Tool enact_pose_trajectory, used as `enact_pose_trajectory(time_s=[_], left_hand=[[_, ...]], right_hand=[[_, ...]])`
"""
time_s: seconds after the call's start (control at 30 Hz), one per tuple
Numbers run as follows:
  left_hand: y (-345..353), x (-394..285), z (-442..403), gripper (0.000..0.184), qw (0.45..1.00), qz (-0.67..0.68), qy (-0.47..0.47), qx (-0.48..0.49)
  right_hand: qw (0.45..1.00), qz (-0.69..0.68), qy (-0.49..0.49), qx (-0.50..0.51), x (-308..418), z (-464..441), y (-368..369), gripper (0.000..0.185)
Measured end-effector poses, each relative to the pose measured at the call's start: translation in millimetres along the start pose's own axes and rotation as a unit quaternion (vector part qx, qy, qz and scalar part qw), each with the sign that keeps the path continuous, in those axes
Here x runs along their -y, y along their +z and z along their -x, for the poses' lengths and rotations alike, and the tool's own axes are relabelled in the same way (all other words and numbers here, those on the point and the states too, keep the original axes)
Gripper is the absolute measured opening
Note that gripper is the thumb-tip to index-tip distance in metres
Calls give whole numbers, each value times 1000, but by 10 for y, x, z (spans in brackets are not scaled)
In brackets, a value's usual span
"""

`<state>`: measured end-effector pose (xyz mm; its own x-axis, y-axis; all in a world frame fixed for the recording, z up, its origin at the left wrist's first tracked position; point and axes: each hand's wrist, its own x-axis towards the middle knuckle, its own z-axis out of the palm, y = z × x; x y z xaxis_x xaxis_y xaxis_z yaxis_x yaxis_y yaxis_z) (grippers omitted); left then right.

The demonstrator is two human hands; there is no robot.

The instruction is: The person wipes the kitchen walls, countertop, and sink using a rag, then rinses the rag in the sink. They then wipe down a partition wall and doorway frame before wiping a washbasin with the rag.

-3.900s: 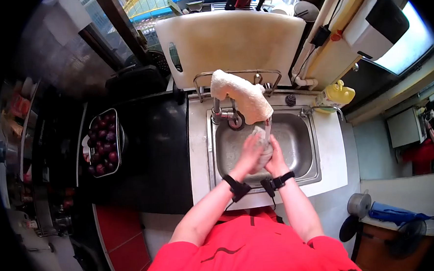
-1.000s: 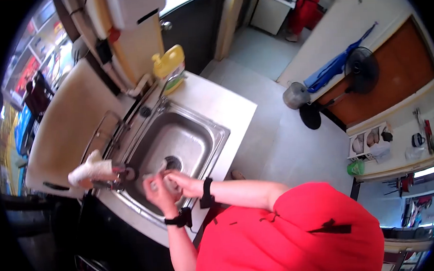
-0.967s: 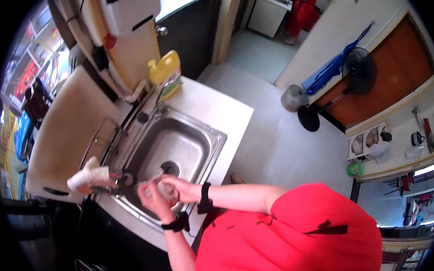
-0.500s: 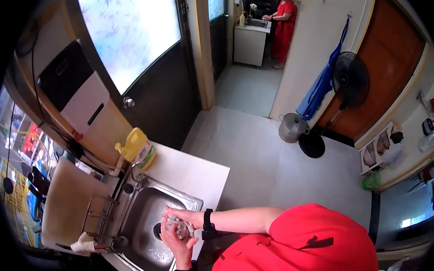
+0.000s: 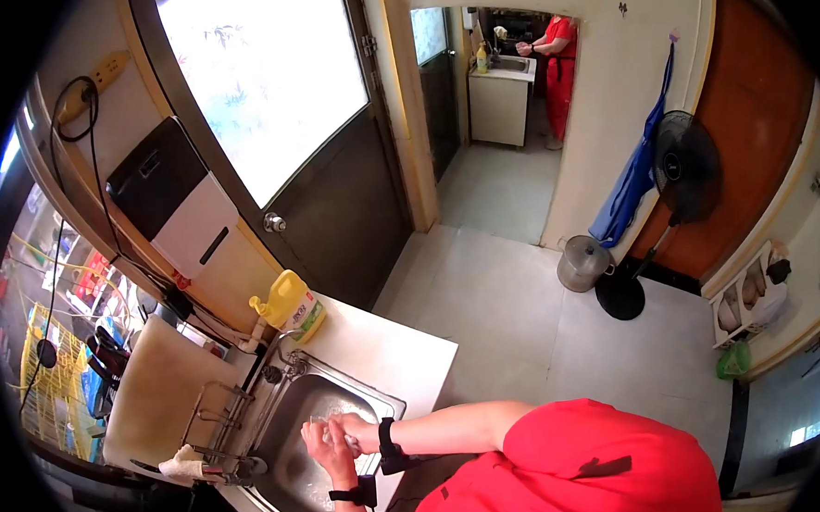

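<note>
My left hand (image 5: 325,449) and my right hand (image 5: 357,431) are close together above the steel sink (image 5: 288,485). Between them is a greyish-white wet cloth (image 5: 350,443), mostly hidden by my fingers, and both hands are closed around it. A black band is on each wrist. To the left of my hands the faucet (image 5: 245,469) stands at the sink's edge, with a pale cloth wrap (image 5: 184,463) on its spout end.
A yellow bottle (image 5: 295,306) stands on the white counter (image 5: 387,345) behind the sink. A wire rack (image 5: 216,410) and a large cutting board (image 5: 162,389) are at the left. A metal pot (image 5: 585,263) and a fan (image 5: 686,167) stand on the floor.
The view has turned toward the door and floor on the right. The cloth, spread in my hands half a second ago, is now bunched and mostly covered by my fingers.
</note>
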<state>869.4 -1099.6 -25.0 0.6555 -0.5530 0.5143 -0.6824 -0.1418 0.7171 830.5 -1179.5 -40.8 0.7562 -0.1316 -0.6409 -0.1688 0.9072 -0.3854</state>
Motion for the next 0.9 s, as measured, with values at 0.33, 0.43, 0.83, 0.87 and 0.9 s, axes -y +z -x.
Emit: enact_pose_trajectory(time_s=[0.33, 0.43, 0.83, 0.87, 0.9], left_hand=[[-371, 551, 253, 23, 985, 78, -148, -46], [-426, 658, 284, 20, 966, 131, -208, -84], [-773, 407, 409, 12, 985, 65, -113, -109], [-789, 262, 472, 15, 990, 81, -91, -68], [-827, 149, 517, 21, 997, 70, -25, -19]], right_hand=[[996, 24, -33, 82, -642, -400, 132, 31], [975, 174, -130, -46, -781, -526, 279, 35], [985, -123, -6, 122, -965, -203, 346, 57], [992, -85, -33, 88, -835, -72, 318, 54], [988, -90, -31, 119, -766, -105, 269, 53]])
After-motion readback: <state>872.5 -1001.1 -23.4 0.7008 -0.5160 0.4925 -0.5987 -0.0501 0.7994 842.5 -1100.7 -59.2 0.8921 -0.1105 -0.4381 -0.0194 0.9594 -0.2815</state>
